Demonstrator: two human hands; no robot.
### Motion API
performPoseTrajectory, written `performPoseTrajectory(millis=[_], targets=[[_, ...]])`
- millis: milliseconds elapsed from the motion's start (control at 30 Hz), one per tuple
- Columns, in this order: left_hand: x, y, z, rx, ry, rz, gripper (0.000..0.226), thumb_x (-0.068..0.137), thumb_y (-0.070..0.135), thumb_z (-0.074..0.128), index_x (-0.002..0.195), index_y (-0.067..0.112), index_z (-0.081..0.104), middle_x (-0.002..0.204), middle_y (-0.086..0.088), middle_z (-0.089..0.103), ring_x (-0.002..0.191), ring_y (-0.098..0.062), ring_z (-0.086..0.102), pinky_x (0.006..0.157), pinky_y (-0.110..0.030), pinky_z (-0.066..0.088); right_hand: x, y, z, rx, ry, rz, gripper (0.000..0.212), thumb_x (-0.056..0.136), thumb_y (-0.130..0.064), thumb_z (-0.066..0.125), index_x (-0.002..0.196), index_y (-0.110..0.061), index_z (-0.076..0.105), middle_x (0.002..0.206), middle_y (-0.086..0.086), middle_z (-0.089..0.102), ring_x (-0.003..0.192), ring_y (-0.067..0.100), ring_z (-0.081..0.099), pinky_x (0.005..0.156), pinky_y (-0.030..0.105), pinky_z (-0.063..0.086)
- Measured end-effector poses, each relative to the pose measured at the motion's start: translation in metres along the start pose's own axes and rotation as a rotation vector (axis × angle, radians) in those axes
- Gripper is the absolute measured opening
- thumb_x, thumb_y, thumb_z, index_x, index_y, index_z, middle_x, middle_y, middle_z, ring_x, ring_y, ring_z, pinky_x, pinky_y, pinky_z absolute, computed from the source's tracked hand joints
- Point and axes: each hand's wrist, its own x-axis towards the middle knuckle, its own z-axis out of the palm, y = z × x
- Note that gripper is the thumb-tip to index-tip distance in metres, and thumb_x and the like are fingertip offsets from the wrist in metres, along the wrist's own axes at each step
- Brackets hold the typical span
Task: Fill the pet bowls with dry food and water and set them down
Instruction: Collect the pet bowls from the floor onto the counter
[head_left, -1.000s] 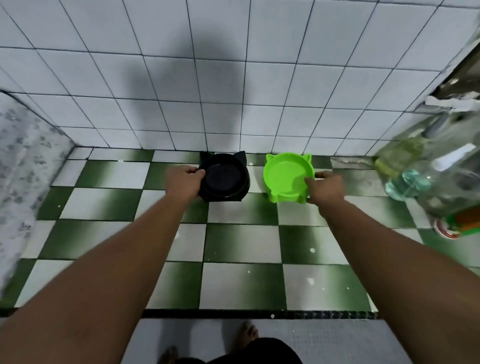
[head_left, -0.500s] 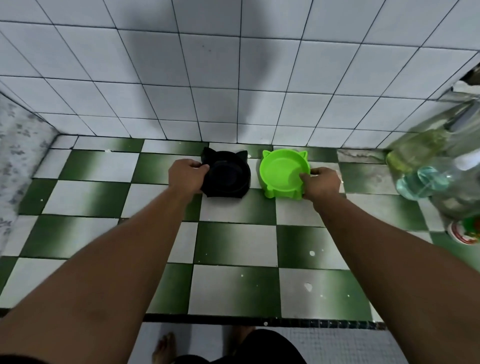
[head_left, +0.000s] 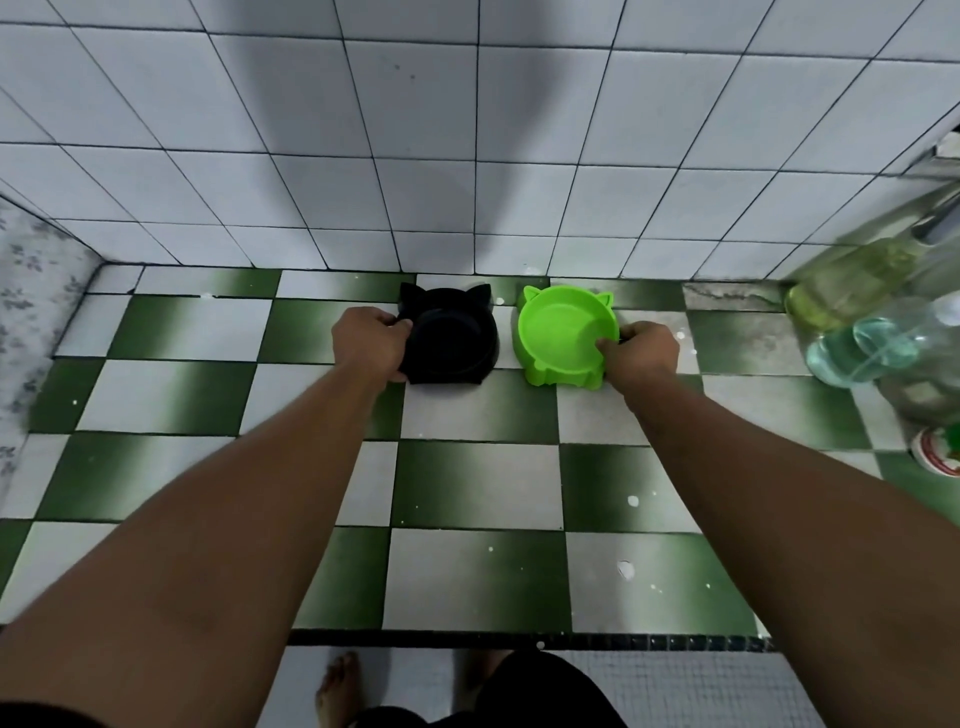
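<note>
The left hand (head_left: 370, 340) has its fingers curled round the left side of the black bowl (head_left: 452, 343), which sits on the checkered tiled surface (head_left: 478, 483) close to the wall; just beside it stands the green bowl (head_left: 563, 332), visibly empty, with the right hand (head_left: 641, 348) pinching its right rim, thumb inside. Since nothing is filled, this looks like a pick-up for filling: lift both level and together, keep them from knocking, and mind the clear bottles (head_left: 862, 322) crowded at the far right
</note>
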Motion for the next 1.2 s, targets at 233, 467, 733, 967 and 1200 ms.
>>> performPoseTrajectory(millis=[233, 467, 733, 967, 1200], targets=[[0.0, 0.001, 0.003, -0.045, -0.015, -0.012, 0.03, 0.091, 0.02, 0.077, 0.118, 0.006, 0.073, 0.111, -0.016, 0.073, 0.082, -0.032, 0.074, 0.06, -0.048, 0.065, -0.001, -0.002, 0.0, -0.038, -0.011, 0.004, 0.037, 0.085, -0.026, 0.075, 0.114, -0.003, 0.069, 0.112, 0.018, 0.071, 0.106, 0.034, 0.065, 0.086, 0.032, 0.048], [-0.005, 0.005, -0.007, 0.14, 0.064, 0.126, 0.046, 0.093, 0.039, 0.069, 0.129, 0.011, 0.068, 0.125, -0.008, 0.07, 0.108, -0.025, 0.068, 0.089, -0.025, 0.049, -0.019, -0.015, -0.001, -0.033, 0.105, -0.057, 0.051, 0.088, -0.035, 0.069, 0.126, -0.004, 0.057, 0.125, 0.018, 0.062, 0.118, 0.035, 0.058, 0.097, 0.038, 0.046], [-0.036, 0.022, -0.018, 0.224, 0.072, 0.366, 0.036, 0.096, 0.031, 0.066, 0.128, 0.012, 0.067, 0.111, -0.001, 0.066, 0.096, -0.01, 0.056, 0.085, -0.022, 0.04, -0.057, -0.043, 0.007, -0.017, 0.182, -0.423, 0.038, 0.087, -0.028, 0.065, 0.119, -0.007, 0.058, 0.118, 0.014, 0.059, 0.112, 0.032, 0.054, 0.086, 0.034, 0.044], [-0.066, 0.009, -0.061, 0.166, 0.108, 0.386, 0.029, 0.094, 0.034, 0.067, 0.119, 0.019, 0.068, 0.105, 0.002, 0.065, 0.093, -0.013, 0.061, 0.082, -0.026, 0.047, -0.103, -0.081, 0.024, 0.034, 0.061, -0.623, 0.032, 0.085, -0.025, 0.066, 0.109, -0.005, 0.061, 0.108, 0.014, 0.063, 0.103, 0.032, 0.057, 0.089, 0.038, 0.044], [-0.101, -0.04, -0.142, 0.084, 0.225, 0.355, 0.027, 0.092, 0.031, 0.068, 0.115, 0.017, 0.071, 0.103, -0.001, 0.07, 0.093, -0.016, 0.064, 0.086, -0.028, 0.05, -0.178, -0.122, 0.055, 0.055, -0.151, -0.762, 0.029, 0.087, -0.029, 0.066, 0.112, -0.015, 0.062, 0.105, 0.002, 0.064, 0.092, 0.019, 0.06, 0.085, 0.031, 0.05]])
